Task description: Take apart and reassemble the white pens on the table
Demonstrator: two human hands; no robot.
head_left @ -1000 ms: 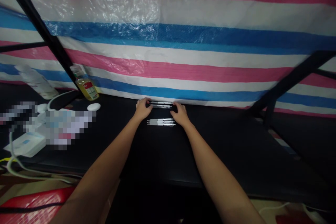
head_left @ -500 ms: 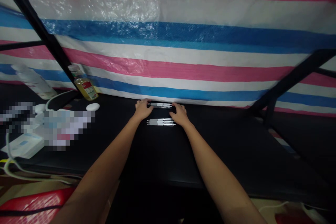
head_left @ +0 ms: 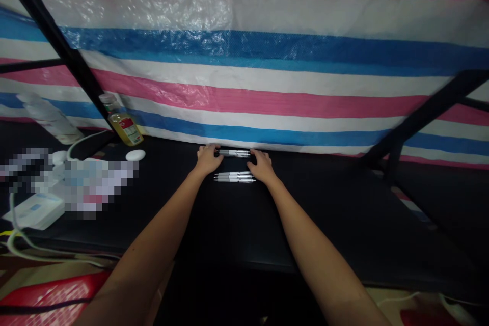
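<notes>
My left hand (head_left: 208, 159) is at the left ends of a small bundle of pens (head_left: 234, 153), its fingers curled and thumb toward the tips. At their other ends, my right hand (head_left: 262, 164) closes in the same way, so the bundle lies level between both hands. The pens look white and grey with dark tips. Nearer to me, a second group of similar pens (head_left: 234, 177) lies side by side on the black tabletop (head_left: 237, 224). Its right ends are close to my right thumb. The fingertips are partly hidden behind the hands.
Striped plastic sheeting (head_left: 267, 102) hangs behind the table's back edge. To the left stand a bottle of yellow liquid (head_left: 128, 130) and a white bottle (head_left: 51, 119). A white rounded object (head_left: 135, 155), a white box (head_left: 38, 211) and cables lie there too. Black frame bars (head_left: 412, 117) slant at both sides.
</notes>
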